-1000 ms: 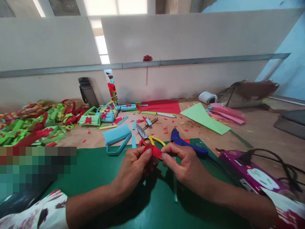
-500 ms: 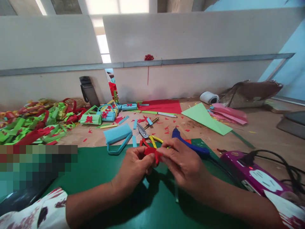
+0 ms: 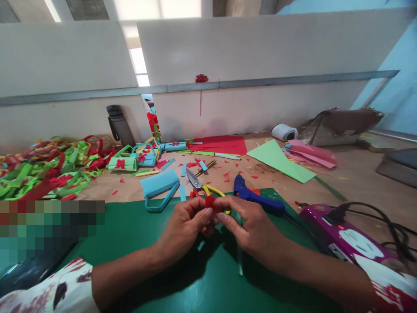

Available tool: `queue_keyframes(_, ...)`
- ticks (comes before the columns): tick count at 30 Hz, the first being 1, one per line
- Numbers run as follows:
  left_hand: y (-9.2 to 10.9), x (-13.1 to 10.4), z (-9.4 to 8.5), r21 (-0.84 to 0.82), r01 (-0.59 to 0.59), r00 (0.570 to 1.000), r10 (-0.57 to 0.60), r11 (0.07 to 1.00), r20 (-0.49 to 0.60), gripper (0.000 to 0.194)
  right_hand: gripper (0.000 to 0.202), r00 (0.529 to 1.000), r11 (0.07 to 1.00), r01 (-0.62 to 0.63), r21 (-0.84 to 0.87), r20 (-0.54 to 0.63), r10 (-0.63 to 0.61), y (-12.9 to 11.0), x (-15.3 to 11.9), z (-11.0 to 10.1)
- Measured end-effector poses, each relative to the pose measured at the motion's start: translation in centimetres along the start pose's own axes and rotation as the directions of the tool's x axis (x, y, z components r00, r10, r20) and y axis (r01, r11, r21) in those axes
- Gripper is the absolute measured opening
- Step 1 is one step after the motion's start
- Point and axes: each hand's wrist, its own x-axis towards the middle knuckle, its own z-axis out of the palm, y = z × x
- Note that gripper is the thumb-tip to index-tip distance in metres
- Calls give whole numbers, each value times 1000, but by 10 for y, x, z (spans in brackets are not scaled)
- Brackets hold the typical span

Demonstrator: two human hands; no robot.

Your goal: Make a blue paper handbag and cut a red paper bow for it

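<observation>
Between the fingertips of both hands is a small piece of red paper (image 3: 210,201), partly hidden by the fingers. My left hand (image 3: 188,219) pinches it from the left with thumb and forefinger, and my right hand (image 3: 246,219) grips its right side. Both are held above a green mat (image 3: 130,243). Just beyond the fingers lie scissors (image 3: 193,178) with red and yellow handles. To the right of them rests a blue glue gun (image 3: 257,198), and a clear glue stick (image 3: 240,256) lies on the mat. A light-blue paper purse (image 3: 160,182) with a strap lies beyond my left hand.
Small green and blue paper purses (image 3: 122,164) with red bows stand near a dark bottle (image 3: 120,126). Paper pieces (image 3: 42,169) are heaped at left. On the right are a purple power strip (image 3: 339,232) with black cables, green paper (image 3: 280,161) and a brown handbag (image 3: 339,126).
The red paper has been turned in the fingers, so less of it shows now. My right fingers have curled in closer to the left ones. The view has shifted slightly.
</observation>
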Motion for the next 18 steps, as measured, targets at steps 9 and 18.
queue_keyframes(9, -3, -4, -3, 258, -25, 999, 30, 966, -16, 44, 11, 996, 997, -80, 12, 48, 80, -3, 2, -2)
queue_keyframes(18, -6, -7, -4, 484, -195, 981, 173, 853, 89, 26, 16, 963, 952, -265, 153, 96, 253, -8, 3, -4)
